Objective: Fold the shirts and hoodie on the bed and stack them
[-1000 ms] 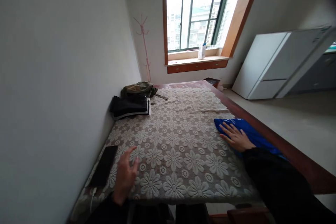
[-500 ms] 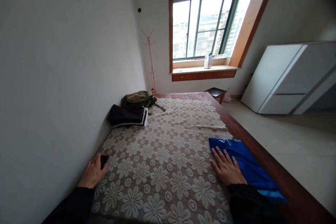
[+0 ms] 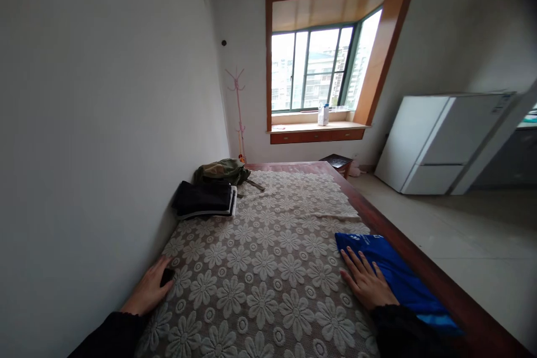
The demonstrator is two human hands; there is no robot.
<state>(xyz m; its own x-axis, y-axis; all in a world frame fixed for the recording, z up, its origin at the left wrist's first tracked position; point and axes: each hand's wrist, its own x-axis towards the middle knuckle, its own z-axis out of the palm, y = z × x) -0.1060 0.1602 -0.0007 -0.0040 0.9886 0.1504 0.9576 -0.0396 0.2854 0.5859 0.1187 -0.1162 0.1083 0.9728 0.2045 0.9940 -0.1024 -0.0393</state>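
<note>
Left hand [image 3: 146,288]: had moved onto the dark phone [image 3: 168,276], fingers curved, grip unclear; both hands now covered things.
Blue packet [image 3: 403,274]: lay under the spread right hand [image 3: 369,285], near the surface's [image 3: 432,275] right edge.
Black bundle [image 3: 203,197]: sat beyond, beside the wall [image 3: 126,123].

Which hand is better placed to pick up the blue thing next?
Right, I'd say: your right hand lies spread on the blue thing, while your left hand is across the tablecloth by a dark object.

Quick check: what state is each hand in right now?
Left hand: curved over a black object; whether gripping, can't tell.
Right hand: open, fingers spread, on the blue item.
</note>
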